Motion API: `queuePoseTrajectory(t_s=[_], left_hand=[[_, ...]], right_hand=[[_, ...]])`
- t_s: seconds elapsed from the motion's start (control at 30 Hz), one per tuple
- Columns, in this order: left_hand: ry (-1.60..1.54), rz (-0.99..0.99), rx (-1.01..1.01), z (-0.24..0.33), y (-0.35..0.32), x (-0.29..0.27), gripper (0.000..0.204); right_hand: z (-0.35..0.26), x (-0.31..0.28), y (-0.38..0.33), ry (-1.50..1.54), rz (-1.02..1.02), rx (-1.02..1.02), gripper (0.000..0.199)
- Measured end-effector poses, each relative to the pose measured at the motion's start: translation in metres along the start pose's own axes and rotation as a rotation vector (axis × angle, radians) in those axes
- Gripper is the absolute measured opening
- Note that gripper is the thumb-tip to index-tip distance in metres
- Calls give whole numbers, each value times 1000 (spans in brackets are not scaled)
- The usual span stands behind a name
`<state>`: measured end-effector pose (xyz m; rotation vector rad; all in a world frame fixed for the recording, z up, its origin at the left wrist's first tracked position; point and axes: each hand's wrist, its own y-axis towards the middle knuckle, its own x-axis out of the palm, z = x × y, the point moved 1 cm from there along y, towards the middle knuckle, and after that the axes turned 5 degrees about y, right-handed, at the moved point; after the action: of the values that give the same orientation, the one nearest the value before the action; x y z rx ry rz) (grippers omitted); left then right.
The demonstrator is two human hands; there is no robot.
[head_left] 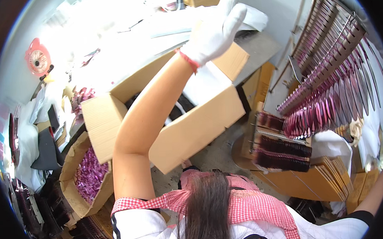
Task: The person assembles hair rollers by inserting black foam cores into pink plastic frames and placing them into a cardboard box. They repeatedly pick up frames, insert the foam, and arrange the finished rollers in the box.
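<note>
My left hand (215,34), in a white glove with a red band at the wrist, is raised above the far side of an open cardboard box (196,132). Its fingers and thumb are stretched out, and I see nothing held in it. White sheeting and dark items lie in the box, partly hidden by my left forearm. My right arm (375,194) runs out at the right rim, so its hand is out of sight. A metal rack (327,67) with rows of thin pink-purple translucent pieces stands tilted at the right.
At the left, a cardboard carton (69,186) holds shiny purple pieces. A pink fan (38,57) stands beyond it. White sheets (169,27) cover the far table. Bundles of dark pieces (282,151) and brown cardboard (324,179) sit below the rack.
</note>
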<state>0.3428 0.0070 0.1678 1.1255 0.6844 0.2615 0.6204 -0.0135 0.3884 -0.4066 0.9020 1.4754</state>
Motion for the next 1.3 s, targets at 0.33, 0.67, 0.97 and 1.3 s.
queuePoseTrajectory(t_s=[0.33,0.67,0.97,1.3], left_hand=[[-697,-298,-539,-94,65,-174,62],[-1307,-108,-733,-202,20,-277,41],[-615,712,-891,-242,-27,-286,24],[-574,852,-983,-276,-60,-275,23]], right_hand=[[-12,76,240,180,441,-699,40],[7,179,358,145,536,-657,37],[-24,300,354,939,-353,-217,52],[-161,369,460,2701,104,345,59]])
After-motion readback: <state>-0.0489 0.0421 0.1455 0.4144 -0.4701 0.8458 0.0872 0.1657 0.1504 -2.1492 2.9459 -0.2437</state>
